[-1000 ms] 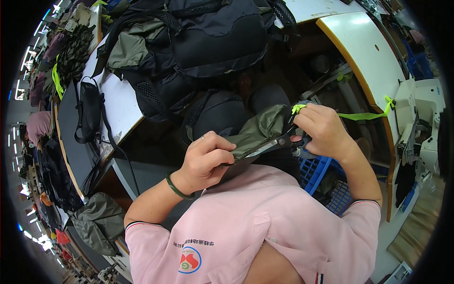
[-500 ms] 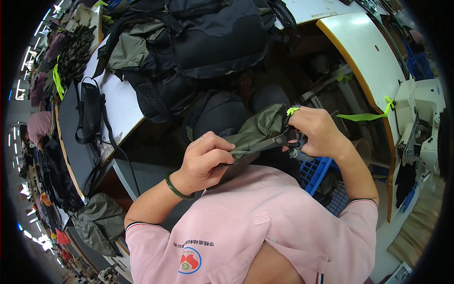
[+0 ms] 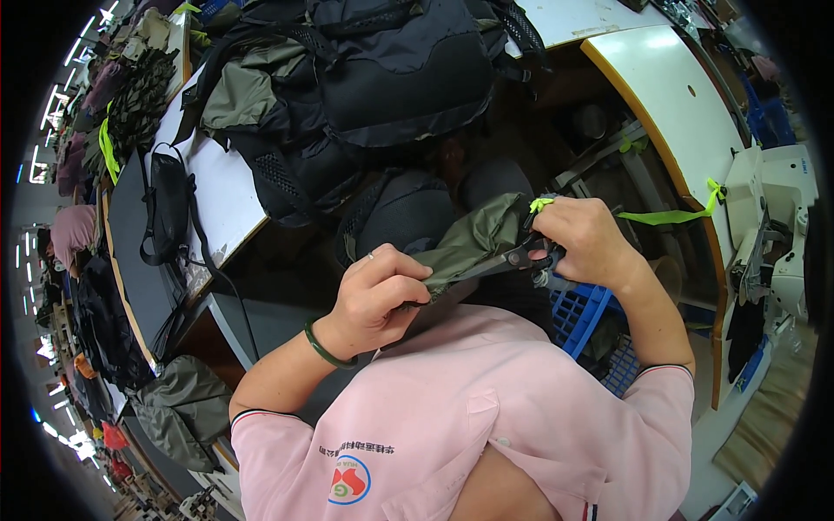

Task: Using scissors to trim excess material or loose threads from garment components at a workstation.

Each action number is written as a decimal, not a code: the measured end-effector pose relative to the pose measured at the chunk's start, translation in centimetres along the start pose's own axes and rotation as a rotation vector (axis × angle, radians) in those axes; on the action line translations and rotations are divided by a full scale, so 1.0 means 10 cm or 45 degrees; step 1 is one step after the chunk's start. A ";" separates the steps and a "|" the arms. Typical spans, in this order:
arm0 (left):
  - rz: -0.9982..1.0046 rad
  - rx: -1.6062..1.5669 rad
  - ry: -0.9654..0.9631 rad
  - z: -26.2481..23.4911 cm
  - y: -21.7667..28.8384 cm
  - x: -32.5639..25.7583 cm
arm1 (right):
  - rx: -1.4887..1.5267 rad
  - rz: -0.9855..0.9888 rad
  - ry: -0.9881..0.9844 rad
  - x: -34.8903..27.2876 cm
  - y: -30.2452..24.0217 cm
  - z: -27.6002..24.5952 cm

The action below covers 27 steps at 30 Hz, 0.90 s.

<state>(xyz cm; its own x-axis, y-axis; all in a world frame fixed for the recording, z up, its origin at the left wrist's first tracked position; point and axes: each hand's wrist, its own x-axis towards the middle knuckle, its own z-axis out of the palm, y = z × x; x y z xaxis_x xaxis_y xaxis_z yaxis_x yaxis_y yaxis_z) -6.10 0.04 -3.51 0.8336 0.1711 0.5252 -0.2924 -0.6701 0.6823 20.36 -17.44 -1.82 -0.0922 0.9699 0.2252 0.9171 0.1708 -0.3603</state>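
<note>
While two bare hands work at the middle of the frame, the step in hand looks like trimming along the edge of one olive cloth (image 3: 480,233), stretched between them. The left hand (image 3: 382,291), wearing one green bangle (image 3: 328,347) and one ring (image 3: 371,255), is pinched on the cloth's lower-left end. The right hand (image 3: 591,239), right of centre, is closed round the handles of one pair of scissors (image 3: 519,258), whose blades lie along the lower edge of the cloth; how far they are parted I cannot tell. One yellow-green knot (image 3: 540,205) sits at the right fingertips. The next move seems to call for keeping the edge taut and the blades clear of the left fingers.

Just beyond, right of centre below the right hand, is blue plastic basketwork (image 3: 584,317), one piece or two, I cannot tell. At upper centre lie black bags (image 3: 404,95), too overlapped to count. One black pouch (image 3: 168,204) is at left, one loose olive piece (image 3: 184,404) at lower left, one yellow-green strip (image 3: 665,215) and one white sewing machine (image 3: 792,221) at right. Farthest, at the left rim, are garment heaps (image 3: 130,91), past counting
</note>
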 end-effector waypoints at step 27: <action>0.183 0.336 -0.123 -0.36 0.21 -0.06 | 1.155 0.462 0.323 0.35 -0.31 0.41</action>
<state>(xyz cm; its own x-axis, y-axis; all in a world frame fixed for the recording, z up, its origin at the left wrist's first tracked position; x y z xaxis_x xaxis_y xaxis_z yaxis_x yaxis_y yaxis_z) -8.89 1.12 -0.61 0.8367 0.0001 0.5477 -0.2893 -0.8489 0.4422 15.64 -13.83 -3.66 0.3159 0.9421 0.1127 0.2223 0.0420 -0.9741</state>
